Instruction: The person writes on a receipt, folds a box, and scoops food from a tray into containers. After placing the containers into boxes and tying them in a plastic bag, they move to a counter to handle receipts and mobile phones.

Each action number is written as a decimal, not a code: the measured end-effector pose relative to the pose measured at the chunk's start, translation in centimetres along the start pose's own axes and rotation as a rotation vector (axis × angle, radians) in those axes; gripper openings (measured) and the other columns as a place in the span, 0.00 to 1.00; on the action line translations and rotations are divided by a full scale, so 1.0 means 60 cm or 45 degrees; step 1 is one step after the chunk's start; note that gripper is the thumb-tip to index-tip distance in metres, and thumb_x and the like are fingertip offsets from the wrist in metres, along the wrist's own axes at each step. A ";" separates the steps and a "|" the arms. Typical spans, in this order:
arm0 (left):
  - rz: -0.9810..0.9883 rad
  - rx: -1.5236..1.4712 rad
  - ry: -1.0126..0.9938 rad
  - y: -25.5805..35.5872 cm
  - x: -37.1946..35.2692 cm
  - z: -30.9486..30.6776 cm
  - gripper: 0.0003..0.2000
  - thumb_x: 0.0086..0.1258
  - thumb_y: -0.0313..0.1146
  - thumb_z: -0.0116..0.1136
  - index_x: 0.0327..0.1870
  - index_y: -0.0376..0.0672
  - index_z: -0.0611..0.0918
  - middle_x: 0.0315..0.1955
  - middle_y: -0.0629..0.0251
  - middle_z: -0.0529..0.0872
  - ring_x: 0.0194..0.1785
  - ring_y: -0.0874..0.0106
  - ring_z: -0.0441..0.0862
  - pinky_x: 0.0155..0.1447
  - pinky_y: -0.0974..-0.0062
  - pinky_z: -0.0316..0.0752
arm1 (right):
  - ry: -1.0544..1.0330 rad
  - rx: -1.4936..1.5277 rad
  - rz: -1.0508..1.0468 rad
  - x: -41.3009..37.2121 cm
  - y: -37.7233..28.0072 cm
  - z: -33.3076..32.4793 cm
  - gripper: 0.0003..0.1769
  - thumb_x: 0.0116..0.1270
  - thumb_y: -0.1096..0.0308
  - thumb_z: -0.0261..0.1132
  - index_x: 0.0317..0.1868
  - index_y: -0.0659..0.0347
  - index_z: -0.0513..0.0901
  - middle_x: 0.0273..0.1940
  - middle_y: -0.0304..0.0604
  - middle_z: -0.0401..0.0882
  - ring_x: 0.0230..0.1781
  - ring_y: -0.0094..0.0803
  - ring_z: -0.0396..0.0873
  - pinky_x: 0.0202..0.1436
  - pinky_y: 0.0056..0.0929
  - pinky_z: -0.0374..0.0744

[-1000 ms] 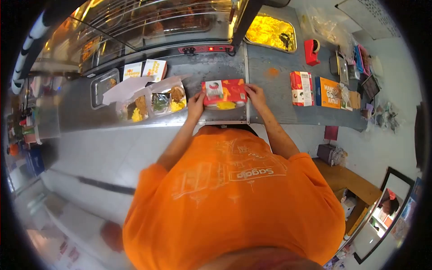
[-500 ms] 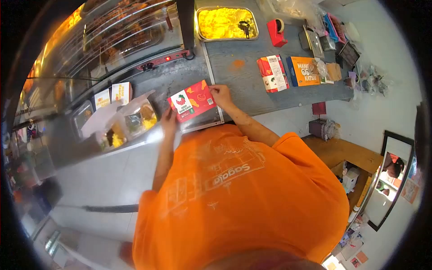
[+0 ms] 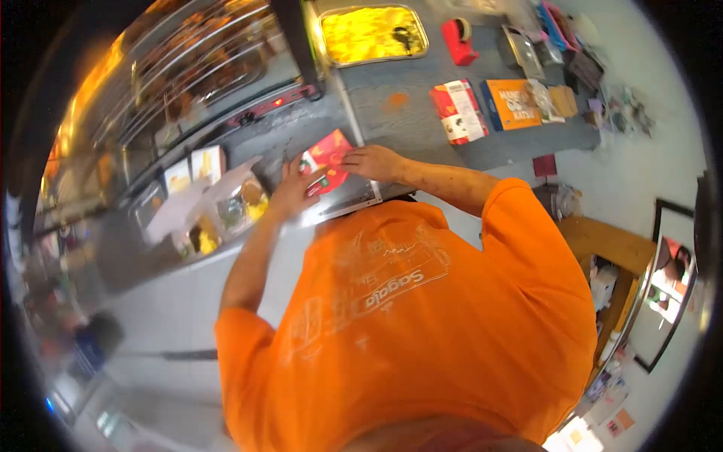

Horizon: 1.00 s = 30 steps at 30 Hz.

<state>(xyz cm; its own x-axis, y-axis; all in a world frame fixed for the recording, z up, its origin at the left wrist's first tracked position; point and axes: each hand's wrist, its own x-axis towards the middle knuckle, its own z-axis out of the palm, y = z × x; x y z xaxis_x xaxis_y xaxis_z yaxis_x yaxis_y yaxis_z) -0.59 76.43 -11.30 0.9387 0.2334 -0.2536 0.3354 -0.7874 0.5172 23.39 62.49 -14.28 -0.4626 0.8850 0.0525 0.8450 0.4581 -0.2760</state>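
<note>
A small red printed cardboard box (image 3: 329, 148) is at the counter's front edge, between my two hands. My left hand (image 3: 294, 193) is on its left end, the fingers curled around that side and partly over the top. From the right, my right hand (image 3: 373, 163) grips the box near its right edge, fingers bent and close together. Motion blur smears the print, and the hands hide part of the box. Left of my left hand stands an opened white takeaway box (image 3: 235, 197) with yellow and brown food inside.
A metal tray of yellow food (image 3: 369, 56) holds a dark scoop at the back. Farther right are a red tape dispenser (image 3: 459, 44), red-and-white packs (image 3: 461, 113) and an orange box (image 3: 515, 104). A glass display case (image 3: 203, 68) with food stands at upper left.
The red box has turned and now shows less of its face. My left hand has come up over its left end, and my right hand has moved inward over the right part.
</note>
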 end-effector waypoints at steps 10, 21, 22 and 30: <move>-0.229 0.164 0.297 0.051 0.022 0.048 0.42 0.53 0.59 0.61 0.71 0.64 0.59 0.72 0.48 0.49 0.70 0.41 0.51 0.64 0.36 0.54 | 0.439 0.183 -0.162 0.000 0.030 -0.018 0.19 0.60 0.60 0.61 0.49 0.59 0.79 0.53 0.41 0.77 0.60 0.38 0.70 0.62 0.34 0.71; -0.353 0.053 0.232 0.057 0.038 0.039 0.45 0.49 0.49 0.67 0.72 0.62 0.57 0.70 0.50 0.50 0.67 0.38 0.52 0.59 0.36 0.64 | 0.310 0.000 -0.295 0.012 0.065 0.001 0.10 0.58 0.62 0.62 0.39 0.53 0.81 0.42 0.31 0.77 0.51 0.31 0.71 0.51 0.29 0.76; -0.312 0.057 0.249 0.049 0.037 0.043 0.45 0.49 0.48 0.67 0.72 0.61 0.57 0.70 0.49 0.49 0.67 0.38 0.51 0.59 0.36 0.64 | 0.315 -0.003 -0.298 0.011 0.068 0.000 0.10 0.58 0.62 0.62 0.39 0.53 0.81 0.42 0.31 0.77 0.51 0.31 0.71 0.51 0.29 0.76; -0.266 -0.102 0.342 0.057 0.036 0.031 0.44 0.50 0.48 0.67 0.71 0.59 0.58 0.71 0.48 0.49 0.67 0.39 0.52 0.63 0.39 0.60 | 0.413 0.240 -0.203 0.035 0.067 -0.040 0.17 0.56 0.57 0.64 0.45 0.51 0.81 0.47 0.31 0.77 0.57 0.33 0.68 0.56 0.36 0.74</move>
<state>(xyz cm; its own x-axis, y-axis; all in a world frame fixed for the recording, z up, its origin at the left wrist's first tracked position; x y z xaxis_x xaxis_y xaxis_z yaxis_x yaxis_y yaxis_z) 2.45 73.18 -11.61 0.8330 0.5348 -0.1418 0.5173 -0.6621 0.5422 26.44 66.40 -12.96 -0.4497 0.7985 0.4002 0.6915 0.5949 -0.4098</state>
